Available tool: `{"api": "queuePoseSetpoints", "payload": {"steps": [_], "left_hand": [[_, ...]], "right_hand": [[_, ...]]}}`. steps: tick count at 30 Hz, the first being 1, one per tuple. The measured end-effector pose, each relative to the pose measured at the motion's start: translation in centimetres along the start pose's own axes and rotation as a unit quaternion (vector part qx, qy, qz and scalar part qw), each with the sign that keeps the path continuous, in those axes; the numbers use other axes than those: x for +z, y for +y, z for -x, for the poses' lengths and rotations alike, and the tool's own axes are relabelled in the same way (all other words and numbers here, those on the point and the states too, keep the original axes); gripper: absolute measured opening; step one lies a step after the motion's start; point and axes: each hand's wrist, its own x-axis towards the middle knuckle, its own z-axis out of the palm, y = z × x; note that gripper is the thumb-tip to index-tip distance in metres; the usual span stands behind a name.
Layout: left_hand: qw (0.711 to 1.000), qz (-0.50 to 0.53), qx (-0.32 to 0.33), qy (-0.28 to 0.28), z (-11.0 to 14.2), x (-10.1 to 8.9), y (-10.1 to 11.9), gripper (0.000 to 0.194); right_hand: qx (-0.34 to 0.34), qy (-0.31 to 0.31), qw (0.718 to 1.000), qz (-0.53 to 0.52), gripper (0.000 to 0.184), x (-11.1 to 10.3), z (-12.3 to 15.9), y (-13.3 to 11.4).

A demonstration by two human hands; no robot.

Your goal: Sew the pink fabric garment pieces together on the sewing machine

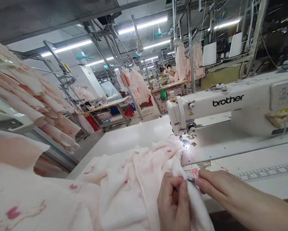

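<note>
A pale pink fabric piece with small red-pink prints lies bunched over the sewing table's left side, one edge reaching the needle area of a white Brother sewing machine. At the table's front, my left hand is closed, pinching the edge of this fabric between thumb and fingers. Close on its right, my right hand is closed around a small dark, thin tool, whose tip meets the fabric edge. Most of the tool is hidden by the fingers, so its exact kind does not show.
Pale pink garment pieces hang from a rack at left. A printed ruler strip runs along the table's front right. Thread cones stand behind the machine. Farther back are other sewing tables and a person.
</note>
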Motion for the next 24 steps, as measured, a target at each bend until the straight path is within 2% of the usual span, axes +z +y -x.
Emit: {"api": "queuePoseSetpoints", "payload": {"steps": [4,9,13,17,18,21,22,24], "left_hand": [[0.999,-0.010,-0.015,0.035,0.0,0.2,0.1,0.023],[0.998,-0.023,-0.021,0.052,0.1,0.3,0.2,0.024],[0.997,-0.007,-0.077,0.028,0.0,0.2,0.1,0.026],[0.987,0.062,-0.150,0.001,-0.3,-0.3,-0.4,0.027],[0.985,0.072,-0.157,-0.002,-0.4,-0.4,-0.5,0.027],[0.985,0.067,-0.161,-0.011,-0.4,-0.5,-0.6,0.027],[0.985,0.058,-0.160,-0.016,-0.4,-0.5,-0.5,0.028],[0.987,0.035,-0.154,-0.023,-0.3,-0.3,-0.2,0.030]], "right_hand": [[-0.002,0.030,1.000,-0.004,0.037,0.4,-0.2,0.2],[-0.014,0.056,0.998,0.013,0.030,1.0,-0.8,0.9],[-0.029,0.047,0.998,-0.025,0.032,1.2,-0.9,1.4],[-0.070,-0.022,0.991,-0.113,0.034,0.0,-0.8,1.8],[-0.074,-0.019,0.987,-0.142,0.034,-0.5,-0.8,1.9],[-0.057,0.046,0.977,-0.202,0.026,-1.4,-1.2,1.7],[-0.058,0.053,0.976,-0.201,0.022,-1.5,-1.4,1.5],[-0.070,0.030,0.982,-0.171,0.013,-1.5,-1.7,1.0]]}}
